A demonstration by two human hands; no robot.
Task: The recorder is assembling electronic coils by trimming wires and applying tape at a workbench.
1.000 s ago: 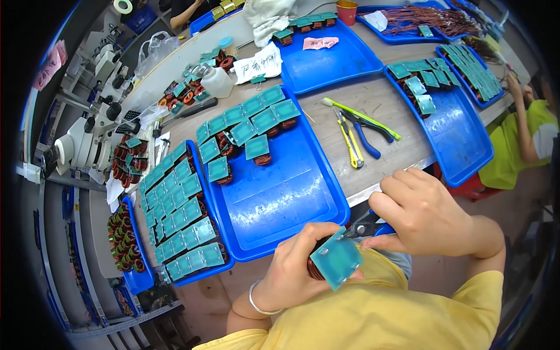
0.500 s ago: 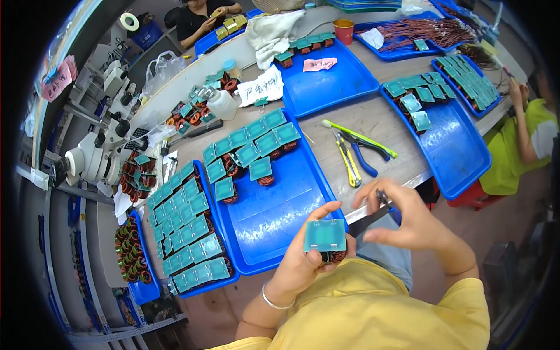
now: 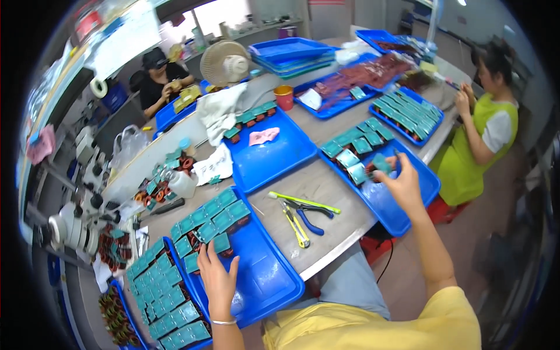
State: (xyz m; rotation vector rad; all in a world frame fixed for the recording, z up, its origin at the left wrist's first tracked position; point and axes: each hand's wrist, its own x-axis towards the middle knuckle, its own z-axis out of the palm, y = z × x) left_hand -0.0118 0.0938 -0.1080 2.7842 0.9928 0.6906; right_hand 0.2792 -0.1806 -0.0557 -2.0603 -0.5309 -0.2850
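Note:
My right hand [image 3: 403, 184] is over the right-hand blue tray [image 3: 430, 185], its fingers closed on a copper-wound coil with a green board [image 3: 380, 165], blurred by motion. A small dark tool tip [image 3: 396, 153] shows by its fingers; the rest is hidden. My left hand [image 3: 217, 281] hovers at the middle blue tray [image 3: 265, 271], fingers spread and thumb apart. Its fingertips are at the edge of a green-topped coil [image 3: 221, 243]; I cannot tell whether they touch. Several more green-topped coils [image 3: 204, 216] stand in rows in that tray.
Between the trays lie a yellow cutter knife [image 3: 296, 226], blue-handled pliers [image 3: 309, 219] and a green brush [image 3: 309, 202]. A red cup [image 3: 284, 98] stands behind. A full tray of green-topped coils [image 3: 163, 291] is at left. One co-worker [image 3: 487, 128] sits right, another [image 3: 160, 84] far left.
My hands have parted: the left has gone from in front of me to the middle tray and lost its green-topped coil; the right has reached the right tray and holds one. The view has shifted.

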